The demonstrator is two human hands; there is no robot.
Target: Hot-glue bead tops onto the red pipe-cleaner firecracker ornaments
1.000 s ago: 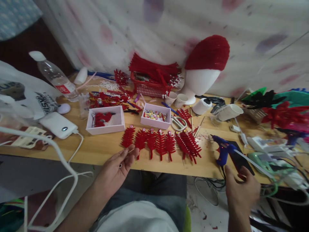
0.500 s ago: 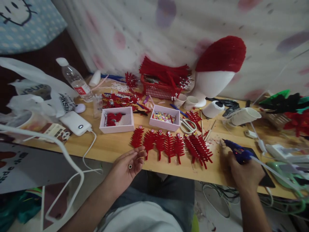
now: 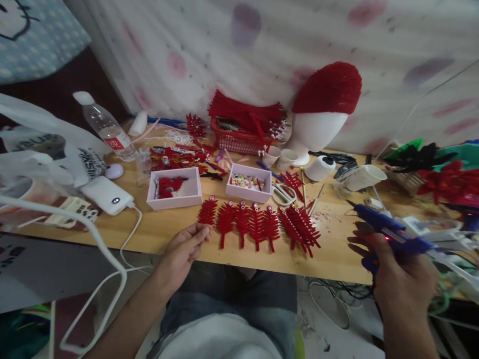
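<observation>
My right hand (image 3: 402, 279) is closed round a blue hot glue gun (image 3: 389, 233), held above the table's front right edge with its nozzle pointing left and up. My left hand (image 3: 185, 247) rests palm up at the wooden table's (image 3: 164, 227) front edge, fingers loosely curled together; what lies in them is hidden. Just right of it runs a row of several red feather-shaped ornaments (image 3: 258, 224) with bead tops, flat on the table.
Two pink boxes (image 3: 174, 199) (image 3: 249, 193) sit behind the row, scissors (image 3: 284, 193) to their right. Further back stand a red basket (image 3: 239, 140), a foam head with a red cap (image 3: 324, 109), paper cups (image 3: 279, 157) and a water bottle (image 3: 105, 127). A white power bank (image 3: 107, 194) and cables lie left.
My right hand took hold of the glue gun on the table and lifted it up toward me. My left hand curled its fingers over the small bead in its palm.
</observation>
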